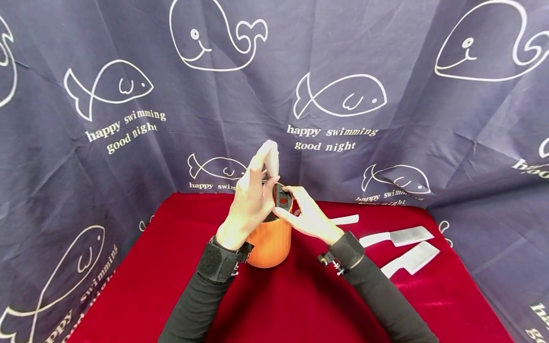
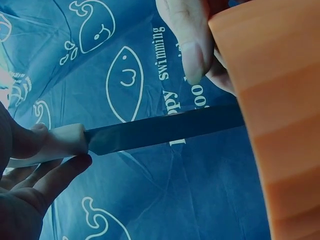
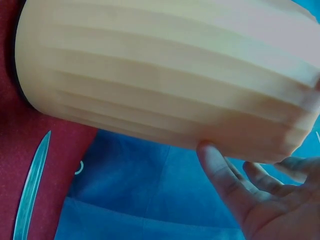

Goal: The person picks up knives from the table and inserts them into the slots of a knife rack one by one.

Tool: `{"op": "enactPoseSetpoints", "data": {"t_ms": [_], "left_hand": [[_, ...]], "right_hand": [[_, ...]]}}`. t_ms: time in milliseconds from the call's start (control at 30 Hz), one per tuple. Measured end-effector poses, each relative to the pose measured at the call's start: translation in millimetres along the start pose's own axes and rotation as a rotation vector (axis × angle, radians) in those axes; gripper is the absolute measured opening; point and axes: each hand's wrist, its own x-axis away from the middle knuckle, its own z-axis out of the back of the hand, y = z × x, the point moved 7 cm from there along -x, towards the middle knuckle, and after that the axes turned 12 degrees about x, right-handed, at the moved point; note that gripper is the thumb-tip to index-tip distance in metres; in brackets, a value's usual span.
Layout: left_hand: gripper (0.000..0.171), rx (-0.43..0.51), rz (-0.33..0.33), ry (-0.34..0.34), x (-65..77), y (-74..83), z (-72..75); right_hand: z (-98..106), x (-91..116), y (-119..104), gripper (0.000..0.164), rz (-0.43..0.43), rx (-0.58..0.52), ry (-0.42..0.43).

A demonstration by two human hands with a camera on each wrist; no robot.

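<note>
An orange ribbed knife holder (image 1: 268, 245) with a dark slotted insert (image 1: 283, 196) stands upright on the red cloth. Above it, my left hand (image 1: 249, 202) grips a knife by its white handle (image 2: 65, 141). The knife's blade (image 2: 160, 131) points at the holder's top, and its tip is hidden by the rim in the left wrist view. At the rim's right side my right hand (image 1: 308, 215) holds the holder, with thumb and fingers spread about the edge. In the right wrist view the thumb (image 3: 215, 162) touches the ribbed wall.
Right of the holder lie two white-handled cleavers (image 1: 412, 235) (image 1: 423, 257) on the red cloth (image 1: 171, 276). Another white handle (image 1: 346, 220) shows behind my right wrist. A pointed blade (image 3: 32, 187) lies near the holder's base. Behind hangs a blue-grey printed curtain (image 1: 274, 95).
</note>
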Motion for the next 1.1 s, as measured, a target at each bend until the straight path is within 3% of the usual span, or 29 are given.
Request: {"op": "enactPoseSetpoints", "data": {"t_ms": [300, 700, 1100], "left_hand": [[0.068, -0.051, 0.03, -0.032, 2.6, -7.3, -6.3], [0.07, -0.043, 0.007, -0.073, 4.4, -15.5, -16.9], [0.076, -0.055, 0.073, -0.105, 11.9, -31.8, -23.7]], "right_hand": [[-0.7, -0.4, 1.0, 0.06, -0.009, -0.016, -0.007], [-1.7, -0.3, 2.4, 0.063, -0.009, -0.021, -0.005], [-1.6, 0.0, 0.5, 0.063, -0.005, -0.019, -0.005]]}}
